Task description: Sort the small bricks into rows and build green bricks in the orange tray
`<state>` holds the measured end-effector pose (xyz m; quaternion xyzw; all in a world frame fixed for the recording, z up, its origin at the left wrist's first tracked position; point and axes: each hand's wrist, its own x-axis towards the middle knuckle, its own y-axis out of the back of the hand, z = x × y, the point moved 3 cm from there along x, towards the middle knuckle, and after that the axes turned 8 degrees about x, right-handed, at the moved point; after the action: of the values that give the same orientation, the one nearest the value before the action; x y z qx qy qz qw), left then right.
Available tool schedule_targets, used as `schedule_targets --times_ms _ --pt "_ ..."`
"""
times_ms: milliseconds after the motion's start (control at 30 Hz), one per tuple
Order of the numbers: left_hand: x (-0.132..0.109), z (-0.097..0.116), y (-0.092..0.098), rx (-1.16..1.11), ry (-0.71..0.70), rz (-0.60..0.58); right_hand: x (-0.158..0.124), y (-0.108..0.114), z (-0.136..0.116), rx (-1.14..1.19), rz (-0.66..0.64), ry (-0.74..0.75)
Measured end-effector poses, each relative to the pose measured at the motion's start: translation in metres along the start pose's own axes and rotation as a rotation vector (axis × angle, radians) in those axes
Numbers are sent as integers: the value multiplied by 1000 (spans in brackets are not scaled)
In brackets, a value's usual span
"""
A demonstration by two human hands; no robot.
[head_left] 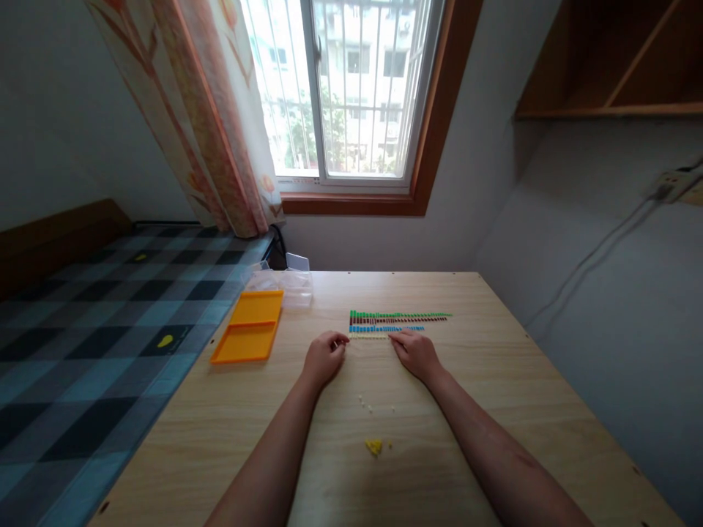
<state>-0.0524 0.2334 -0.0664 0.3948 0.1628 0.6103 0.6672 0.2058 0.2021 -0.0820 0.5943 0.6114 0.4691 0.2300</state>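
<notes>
Rows of tiny beads lie on the wooden table (494,380): a green row (400,315), a brown row (396,321), a blue row (386,329) and a pale row (369,337) nearest me. My left hand (324,357) rests at the left end of the pale row with fingers curled in a pinch. My right hand (416,353) sits at the row's right end, fingertips pinched together on the beads. Whatever either pinch holds is too small to make out.
An open orange case (248,326) and a clear plastic box (285,284) sit at the left. A few loose pale beads (367,403) and a small yellow pile (374,446) lie nearer me. A checkered bed (82,344) borders the table's left edge.
</notes>
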Motion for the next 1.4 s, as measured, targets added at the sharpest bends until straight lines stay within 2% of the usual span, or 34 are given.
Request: schedule_targets --times_ms 433,1100,1400 --pt "-1 6 0 59 -20 -60 -3 -1 -8 22 13 -28" --pt "-2 10 0 65 -16 -83 -4 -1 -10 20 11 -66" --pt "-1 11 1 39 0 -99 -4 2 -6 124 60 -36"
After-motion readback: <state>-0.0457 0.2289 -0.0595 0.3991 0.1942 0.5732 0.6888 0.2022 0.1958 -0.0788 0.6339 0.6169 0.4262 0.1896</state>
